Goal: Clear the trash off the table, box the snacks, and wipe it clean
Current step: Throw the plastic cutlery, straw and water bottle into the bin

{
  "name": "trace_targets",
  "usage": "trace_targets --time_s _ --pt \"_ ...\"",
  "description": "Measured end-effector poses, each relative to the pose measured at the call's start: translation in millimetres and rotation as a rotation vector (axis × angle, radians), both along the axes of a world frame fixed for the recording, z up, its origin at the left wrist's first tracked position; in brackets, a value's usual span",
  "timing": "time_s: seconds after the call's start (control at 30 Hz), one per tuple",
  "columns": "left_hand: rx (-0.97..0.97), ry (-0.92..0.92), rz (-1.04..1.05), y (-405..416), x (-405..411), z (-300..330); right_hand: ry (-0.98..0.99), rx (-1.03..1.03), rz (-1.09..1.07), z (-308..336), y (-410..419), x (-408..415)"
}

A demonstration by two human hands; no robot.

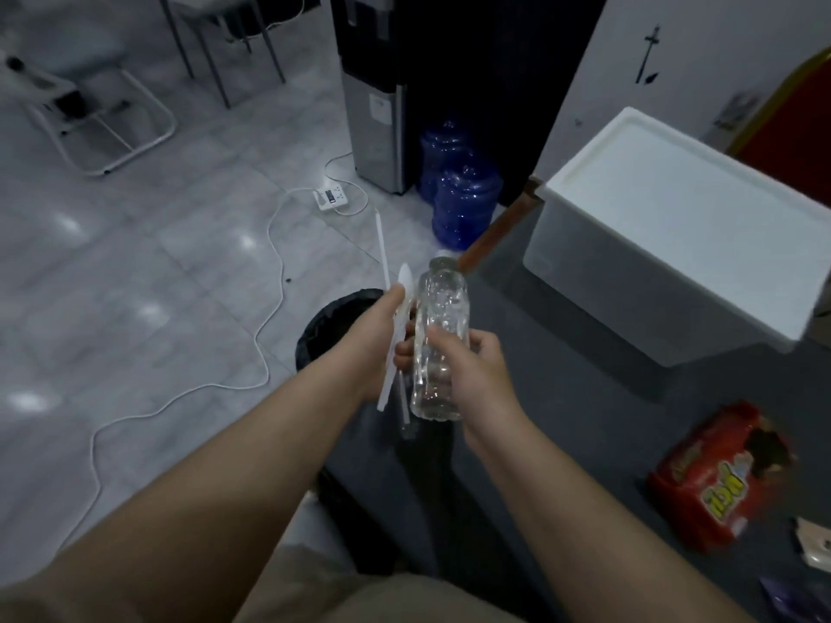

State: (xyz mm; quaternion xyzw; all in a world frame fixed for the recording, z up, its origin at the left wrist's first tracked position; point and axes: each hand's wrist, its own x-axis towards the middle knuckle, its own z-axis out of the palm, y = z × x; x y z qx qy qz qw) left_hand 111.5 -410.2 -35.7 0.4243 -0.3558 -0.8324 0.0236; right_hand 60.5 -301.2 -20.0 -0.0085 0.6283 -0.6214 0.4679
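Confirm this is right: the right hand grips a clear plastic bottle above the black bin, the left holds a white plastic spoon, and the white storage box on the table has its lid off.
One detail is wrong: the head view shows the white storage box with its lid on, closed. The right hand does grip the clear plastic bottle above the black bin, and the left hand holds the white plastic spoon.

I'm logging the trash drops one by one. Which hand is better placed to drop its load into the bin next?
Probably the left hand. It holds the white utensils almost directly over the black bin. The right hand, gripping the bottle, sits nearer the table.
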Motion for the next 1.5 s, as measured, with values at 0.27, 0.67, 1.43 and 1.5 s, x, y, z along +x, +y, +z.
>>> trace_targets --time_s 0.27,0.67,1.43,1.5 --pt "0.072 -0.060 -0.098 -111 16 -27 0.012 0.117 -0.085 -26 -109 23" --pt "-0.069 -0.262 -0.225 -261 24 -127 -0.196 0.319 -0.286 -131 -268 52" --pt "0.125 -0.583 -0.416 -235 -18 -478 -0.653 0.644 -0.278 -494 -246 14" --pt "0.131 -0.609 -0.423 -236 -19 -494 -0.626 0.680 -0.251 -503 -250 12"
